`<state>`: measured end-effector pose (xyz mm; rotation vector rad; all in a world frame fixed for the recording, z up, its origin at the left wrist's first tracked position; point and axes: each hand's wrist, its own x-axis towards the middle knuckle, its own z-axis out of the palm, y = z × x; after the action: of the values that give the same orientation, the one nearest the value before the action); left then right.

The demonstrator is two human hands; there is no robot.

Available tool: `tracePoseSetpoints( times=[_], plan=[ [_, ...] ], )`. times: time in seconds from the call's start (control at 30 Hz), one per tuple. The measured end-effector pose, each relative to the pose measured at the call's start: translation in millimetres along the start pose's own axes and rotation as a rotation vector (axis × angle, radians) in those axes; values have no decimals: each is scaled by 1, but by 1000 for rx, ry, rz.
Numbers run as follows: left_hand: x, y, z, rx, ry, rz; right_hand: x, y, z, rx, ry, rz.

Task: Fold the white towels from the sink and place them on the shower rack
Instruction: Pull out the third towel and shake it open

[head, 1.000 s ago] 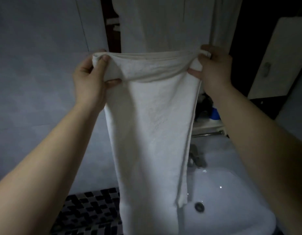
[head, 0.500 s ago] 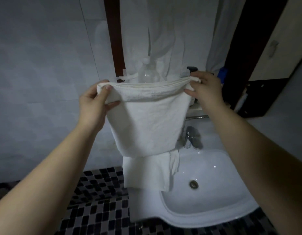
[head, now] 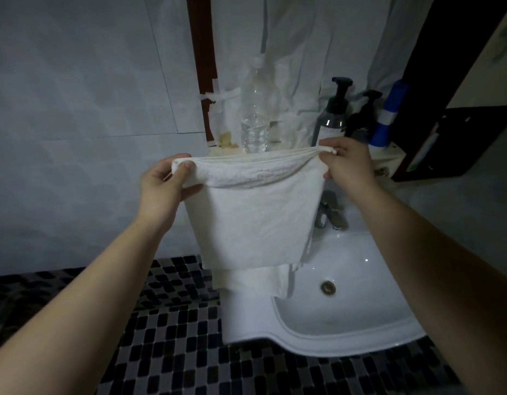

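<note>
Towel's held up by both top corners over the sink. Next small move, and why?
Probably bring the left hand across to meet the right hand, folding the white towel in half sideways. Both hands pinch its top corners, it hangs flat and already doubled over above the sink, and it looks wide for a neat stack, so a narrowing fold seems the likely step.

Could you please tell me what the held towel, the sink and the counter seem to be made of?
Towel: likely white terry cotton, nubbly matte pile, limp drape.
Sink: probably glazed ceramic, glossy white with highlights.
Counter: small black-and-grey mosaic tiles, grout lines visible.
</note>
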<state>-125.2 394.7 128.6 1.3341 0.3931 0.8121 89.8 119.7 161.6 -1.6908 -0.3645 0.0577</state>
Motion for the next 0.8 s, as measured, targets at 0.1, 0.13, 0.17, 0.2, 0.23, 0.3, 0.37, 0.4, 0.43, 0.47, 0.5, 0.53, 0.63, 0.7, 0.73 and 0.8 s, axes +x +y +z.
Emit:
tracePoseSetpoints(
  times=[0.1, 0.13, 0.17, 0.2, 0.23, 0.3, 0.37, 0.4, 0.43, 0.47, 0.5, 0.53, 0.63, 0.7, 0.73, 0.8],
  plan=[
    [4, -11, 0, 18, 21, -18, 5, 15, 5, -24, 1, -41],
    [5, -13, 1, 24, 24, -21, 5, 19, 7, -23, -2, -45],
    [5, -15, 2, 28, 29, -21, 6, 21, 7, -24, 1, -49],
    [5, -14, 3, 26, 34, -19, 6, 22, 7, -24, 6, -54],
    [6, -11, 5, 22, 38, -14, 7, 20, 7, -21, 11, -58],
    [8, 1, 11, 9, 47, 1, 8, 10, 5, -15, 25, -80],
    [6, 20, 18, -18, 50, 21, 4, -8, 1, -12, 50, -139],
    [7, 29, 23, -28, 54, 26, 4, -16, 0, -3, 63, -158],
    [6, 42, 27, -37, 55, 31, 2, -29, -3, 20, 74, -167],
    [5, 54, 31, -43, 54, 32, -2, -40, -5, 61, 71, -162],
    [3, 68, 34, -51, 51, 32, -6, -52, -7, 106, 63, -160],
    [1, 82, 37, -61, 47, 36, -11, -65, -9, 145, 57, -173],
    [-3, 118, 47, -108, 38, 70, -19, -102, -12, 290, 87, -180],
    [-4, 144, 54, -143, 32, 110, -23, -131, -15, 375, 122, -189],
    [-3, 152, 57, -156, 37, 134, -25, -142, -15, 399, 134, -202],
    [1, 172, 60, -184, 38, 200, -26, -168, -16, 436, 131, -244]
  ],
)
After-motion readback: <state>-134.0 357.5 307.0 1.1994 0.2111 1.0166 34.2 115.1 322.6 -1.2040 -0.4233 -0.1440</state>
